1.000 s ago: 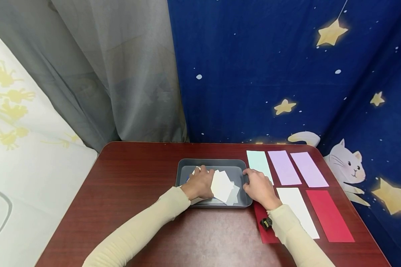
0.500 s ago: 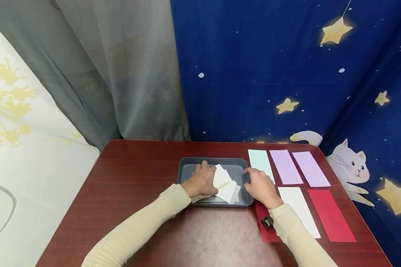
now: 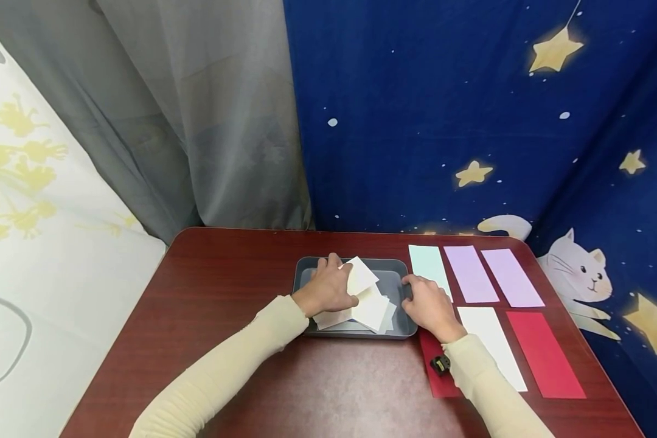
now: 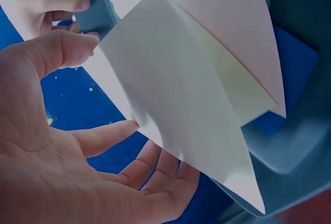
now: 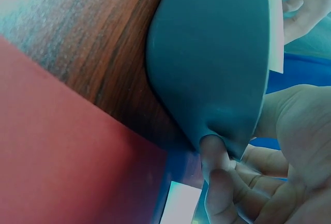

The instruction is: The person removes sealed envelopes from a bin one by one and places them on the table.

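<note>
In the head view my left hand (image 3: 328, 289) is over the left side of a grey tray (image 3: 399, 331) holding a loose pile of paper pieces (image 3: 369, 310). A pale paper piece (image 4: 165, 79) lies between the left thumb and fingers, its edge at the fingertips in the left wrist view. Behind it show a yellowish piece, a pale pink piece (image 4: 227, 17) and a blue piece (image 4: 297, 53). My right hand (image 3: 429, 307) grips the tray's right side, fingertips against the outer wall (image 5: 207, 53) in the right wrist view.
Right of the tray, rectangular paper strips lie in two rows: mint (image 3: 429, 267), two lilac (image 3: 471, 274), white (image 3: 493, 347) and red (image 3: 547, 356), with another red strip (image 3: 440, 383) under the right wrist. A blue star-print curtain (image 3: 416, 121) hangs behind the table (image 3: 241, 274).
My left hand has moved slightly up and left, raising a pale paper piece from the pile and uncovering more papers in front. The right hand stays on the tray's side.
</note>
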`<state>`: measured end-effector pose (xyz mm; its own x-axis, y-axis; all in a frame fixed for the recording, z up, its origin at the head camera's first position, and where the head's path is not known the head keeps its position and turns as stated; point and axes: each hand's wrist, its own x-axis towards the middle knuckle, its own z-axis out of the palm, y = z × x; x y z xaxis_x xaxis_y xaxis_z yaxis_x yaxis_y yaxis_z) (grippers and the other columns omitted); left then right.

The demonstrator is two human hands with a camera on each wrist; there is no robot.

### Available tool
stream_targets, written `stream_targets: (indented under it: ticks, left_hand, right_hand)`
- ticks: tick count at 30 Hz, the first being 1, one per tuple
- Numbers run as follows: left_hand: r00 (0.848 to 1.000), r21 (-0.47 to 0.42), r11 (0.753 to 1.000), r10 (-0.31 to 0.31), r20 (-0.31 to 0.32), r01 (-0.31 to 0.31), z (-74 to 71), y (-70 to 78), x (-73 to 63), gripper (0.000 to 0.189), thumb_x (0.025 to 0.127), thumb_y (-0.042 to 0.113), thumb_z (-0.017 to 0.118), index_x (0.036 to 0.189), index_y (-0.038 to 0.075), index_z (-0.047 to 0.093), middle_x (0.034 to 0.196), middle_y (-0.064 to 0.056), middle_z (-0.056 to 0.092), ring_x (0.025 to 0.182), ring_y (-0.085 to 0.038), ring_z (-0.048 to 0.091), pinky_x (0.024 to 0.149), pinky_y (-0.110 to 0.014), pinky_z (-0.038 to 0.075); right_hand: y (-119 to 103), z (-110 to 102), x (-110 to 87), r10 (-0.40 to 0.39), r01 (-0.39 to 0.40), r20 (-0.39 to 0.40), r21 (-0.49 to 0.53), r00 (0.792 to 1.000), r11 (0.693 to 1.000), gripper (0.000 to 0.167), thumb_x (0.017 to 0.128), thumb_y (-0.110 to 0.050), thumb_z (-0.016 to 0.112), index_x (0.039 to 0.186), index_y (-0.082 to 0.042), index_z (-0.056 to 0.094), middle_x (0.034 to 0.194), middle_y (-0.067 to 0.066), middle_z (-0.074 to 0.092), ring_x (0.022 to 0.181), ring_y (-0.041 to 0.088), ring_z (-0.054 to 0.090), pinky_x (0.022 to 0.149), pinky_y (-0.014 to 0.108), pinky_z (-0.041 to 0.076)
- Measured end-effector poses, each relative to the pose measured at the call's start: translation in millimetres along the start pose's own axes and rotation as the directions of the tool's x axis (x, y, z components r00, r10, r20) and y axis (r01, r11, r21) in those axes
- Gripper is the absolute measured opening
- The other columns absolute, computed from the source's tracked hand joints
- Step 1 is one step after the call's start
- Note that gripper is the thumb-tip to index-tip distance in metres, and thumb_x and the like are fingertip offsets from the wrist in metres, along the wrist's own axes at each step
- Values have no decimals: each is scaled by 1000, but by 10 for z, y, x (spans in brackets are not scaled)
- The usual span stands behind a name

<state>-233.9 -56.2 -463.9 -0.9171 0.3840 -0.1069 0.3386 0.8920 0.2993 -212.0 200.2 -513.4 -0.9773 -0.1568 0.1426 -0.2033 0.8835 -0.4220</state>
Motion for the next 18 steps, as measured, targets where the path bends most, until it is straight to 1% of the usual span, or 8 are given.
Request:
stream_targets:
  ticks: [3, 4, 7, 10, 11, 15, 18]
  left_hand:
    - [1000, -5, 1000, -4, -11, 4, -50, -41, -27, 78, 89, 36, 81, 156, 4, 58, 144, -20, 47, 127, -37, 48, 96, -52, 52]
    - [1000, 1, 1000, 0, -26, 0, -30, -80, -14, 78, 88, 37, 80, 155, 3, 59, 142, -20, 47, 125, -38, 48, 93, -52, 52]
    - [999, -12, 1000, -10, -33, 9, -67, -130, -28, 79, 89, 38, 80, 156, 3, 58, 142, -20, 47, 123, -37, 48, 93, -52, 51]
    - [999, -18, 1000, -26, -41, 25, -89, -178, -40, 79, 88, 38, 80, 156, 3, 58, 142, -21, 47, 122, -38, 48, 94, -52, 50]
    - [999, -24, 999, -38, -31, 37, -128, -171, -59, 79, 89, 37, 81, 156, 3, 58, 143, -21, 47, 123, -38, 48, 96, -52, 49]
    - [997, -8, 998, -59, -47, 59, -144, -239, -60, 78, 88, 37, 81, 154, 3, 59, 141, -22, 48, 123, -39, 49, 95, -53, 50]
    - [995, -12, 997, -76, -58, 76, -161, -297, -59, 78, 88, 38, 82, 154, 2, 60, 141, -22, 49, 124, -39, 49, 94, -53, 51]
  right_hand:
    - [-10, -1, -2, -3, 3, 2, 1, 1000, 1000, 42, 87, -1, 74, 129, 4, 73, 120, 21, 76, 72, 27, 63, 63, 49, 55]
    - [-10, -3, -3, -4, 4, 1, 1, 1000, 1000, 43, 87, -1, 74, 129, 4, 73, 121, 21, 76, 72, 27, 63, 62, 49, 55]
    - [-9, -6, -6, -6, 6, -4, 4, 1000, 1000, 43, 87, -1, 73, 129, 4, 73, 121, 22, 76, 73, 27, 64, 62, 50, 56]
    - [-11, -5, -10, -8, 8, -8, 5, 1000, 1000, 43, 86, -1, 73, 129, 4, 73, 121, 22, 76, 75, 28, 65, 63, 51, 57]
    - [-11, -4, -11, -8, 8, -8, 5, 1000, 1000, 43, 86, -1, 73, 129, 4, 73, 121, 22, 76, 75, 29, 65, 63, 51, 57]
    - [-13, -4, -15, -7, 7, -9, 5, 1000, 1000, 44, 86, -1, 74, 130, 4, 73, 122, 22, 76, 76, 29, 66, 64, 51, 57]
    - [-11, -7, -15, -5, 5, -8, 7, 1000, 1000, 44, 86, -1, 74, 130, 4, 73, 122, 22, 76, 75, 28, 65, 63, 50, 56]
